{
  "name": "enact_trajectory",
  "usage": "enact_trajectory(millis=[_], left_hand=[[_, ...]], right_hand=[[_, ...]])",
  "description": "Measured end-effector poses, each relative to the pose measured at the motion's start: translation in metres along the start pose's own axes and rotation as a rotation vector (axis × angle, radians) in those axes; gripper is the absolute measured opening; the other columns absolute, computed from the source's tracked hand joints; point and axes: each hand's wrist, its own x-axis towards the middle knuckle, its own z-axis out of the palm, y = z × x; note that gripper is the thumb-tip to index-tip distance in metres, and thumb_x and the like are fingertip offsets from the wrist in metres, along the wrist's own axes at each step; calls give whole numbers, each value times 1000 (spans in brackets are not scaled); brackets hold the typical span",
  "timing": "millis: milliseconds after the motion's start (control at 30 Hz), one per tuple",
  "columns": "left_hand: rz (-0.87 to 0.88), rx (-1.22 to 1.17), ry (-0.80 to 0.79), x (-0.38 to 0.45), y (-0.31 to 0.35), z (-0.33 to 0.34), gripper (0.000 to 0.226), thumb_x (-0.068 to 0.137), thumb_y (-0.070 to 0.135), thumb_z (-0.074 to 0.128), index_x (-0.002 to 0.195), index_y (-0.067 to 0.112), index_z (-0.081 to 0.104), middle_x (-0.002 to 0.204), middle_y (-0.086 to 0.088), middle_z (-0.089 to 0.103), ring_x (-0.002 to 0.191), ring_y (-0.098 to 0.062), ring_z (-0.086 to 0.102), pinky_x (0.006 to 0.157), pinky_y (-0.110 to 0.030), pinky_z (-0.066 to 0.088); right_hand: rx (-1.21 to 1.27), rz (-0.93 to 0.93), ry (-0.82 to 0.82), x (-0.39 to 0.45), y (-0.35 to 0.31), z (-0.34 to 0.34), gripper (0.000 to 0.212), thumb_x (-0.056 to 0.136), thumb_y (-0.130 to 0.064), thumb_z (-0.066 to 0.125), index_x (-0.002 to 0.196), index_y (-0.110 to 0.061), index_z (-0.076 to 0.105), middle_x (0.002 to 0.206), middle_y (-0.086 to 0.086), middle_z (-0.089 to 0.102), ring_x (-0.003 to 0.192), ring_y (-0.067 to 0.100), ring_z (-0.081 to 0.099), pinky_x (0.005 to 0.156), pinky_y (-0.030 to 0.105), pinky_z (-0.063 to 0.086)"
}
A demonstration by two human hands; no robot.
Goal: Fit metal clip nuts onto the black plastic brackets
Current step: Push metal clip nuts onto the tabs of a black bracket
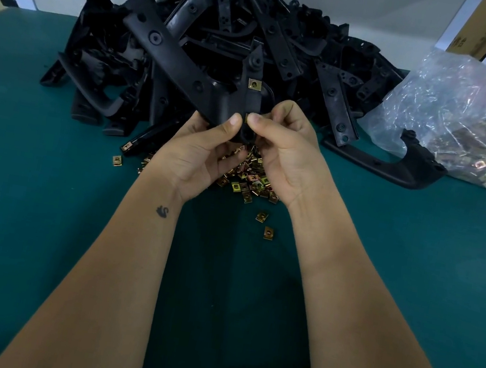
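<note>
Left hand grips bracket above counter; right hand pinches clip nut at its lower tab. Bracket probably stiff, light; nut small, springy, best pinched by edges.

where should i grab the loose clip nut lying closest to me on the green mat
Pinch that clip nut by its two side edges, coming straight down from above. It lies flat on the mat, clear of the nut pile, so fingers probably have room on both sides.
</note>
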Motion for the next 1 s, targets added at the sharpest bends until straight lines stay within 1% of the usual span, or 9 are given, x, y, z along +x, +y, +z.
enact_trajectory(millis=[100,233,333,433,567,733,767,900,1000], left_hand=[[22,-92,42,1,-4,0,26,77,20,72,102,18,65,103,-2,75,89,-15,72,70,-23,57],[51,-266,66,3,-8,-1,25,82,18,70,105,11,66,100,-7,76,89,-17,73,71,-22,58],[43,-277,98,6,-9,0,36,79,14,71,113,4,67,110,-13,73,95,-22,72,77,-27,59],[28,-237,92,7,-11,2,45,79,15,69,121,1,64,121,-16,69,104,-23,70,95,-33,56],[15,-176,62,6,-13,4,33,79,20,67,107,4,70,109,-13,74,98,-19,71,94,-32,56],[-14,-95,80,8,-14,0,33,79,23,67,108,8,71,113,-11,70,101,-22,61,105,-36,46],[-20,-75,75,8,-13,-1,32,79,24,67,107,9,72,110,-9,71,95,-20,61,100,-33,49],[-39,-64,79,8,-13,-2,25,78,22,67,99,9,74,90,-2,74,62,-7,63,60,-15,52],[-29,-68,73,8,-13,-2,25,83,22,65,105,9,71,91,-1,74,61,-6,63,59,-15,51]], right_hand=[[-23,-17,39,-1,2,7,32,85,8,64,73,-16,47,74,2,57,73,12,58,72,24,49],[14,-79,113,-2,4,19,11,93,-7,61,84,-13,60,87,6,64,82,16,61,77,27,51],[-254,-219,170,-4,3,19,6,91,-17,67,89,-13,68,86,-4,71,85,8,66,80,22,52],[-561,-327,228,-6,6,20,11,86,-23,74,90,-13,71,89,-4,71,85,4,65,77,19,52],[-824,-478,289,-9,10,21,11,83,-24,75,89,-17,68,90,-7,65,85,2,60,76,14,47],[-932,-546,283,-7,9,18,15,84,-23,73,85,-10,66,86,-5,62,84,10,58,77,28,49],[-953,-557,282,-7,9,17,16,84,-22,72,84,-8,66,86,-4,61,84,11,57,77,28,48],[-1001,-553,259,-5,9,16,15,85,-19,71,85,-5,66,87,-3,61,84,11,56,76,28,47],[-987,-554,254,-5,7,17,14,86,-19,71,85,-6,66,87,-4,60,83,8,56,74,23,46]])
